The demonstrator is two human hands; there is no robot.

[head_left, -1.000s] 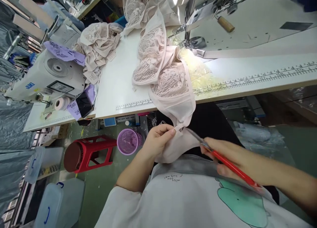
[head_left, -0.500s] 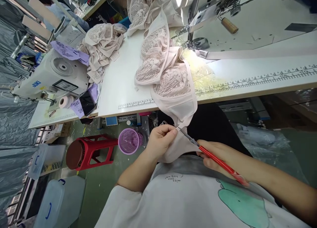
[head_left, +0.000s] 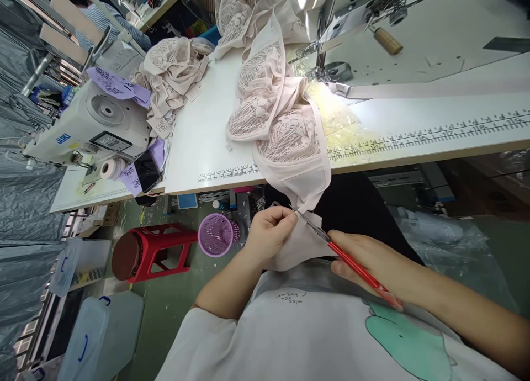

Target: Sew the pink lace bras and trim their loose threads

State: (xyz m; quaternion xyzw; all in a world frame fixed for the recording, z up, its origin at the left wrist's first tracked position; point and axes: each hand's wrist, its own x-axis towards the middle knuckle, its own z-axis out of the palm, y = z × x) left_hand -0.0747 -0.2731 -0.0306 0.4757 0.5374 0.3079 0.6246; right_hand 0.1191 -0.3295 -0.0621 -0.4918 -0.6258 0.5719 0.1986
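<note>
Over the lap, a pale pink lace bra (head_left: 290,138) hangs down from the table edge. My left hand (head_left: 271,232) is closed, thumb and finger pinching a narrow part of its fabric. In my right hand (head_left: 360,259) is a pair of thread snips (head_left: 351,262) with long red handles and slim metal blades. The blade tips lie at the pinched fabric, close to my left thumb; whether they touch it is too small to tell. Below the blades a loose pale fabric wing (head_left: 302,248) spreads across the lap. My right fingers are partly hidden under the handle.
A sewing machine (head_left: 372,27) stands on the white table (head_left: 207,143), its lamp lit. More bras (head_left: 174,77) are heaped at left beside a second machine (head_left: 107,116). Below are a purple basket (head_left: 217,236), a red stool (head_left: 161,251) and plastic boxes (head_left: 103,337). Another person sits behind.
My right hand and the snips have shifted slightly left and up, the blade tips nearer my left thumb. The loose fabric near the right hand lies differently. My left hand keeps its pinch.
</note>
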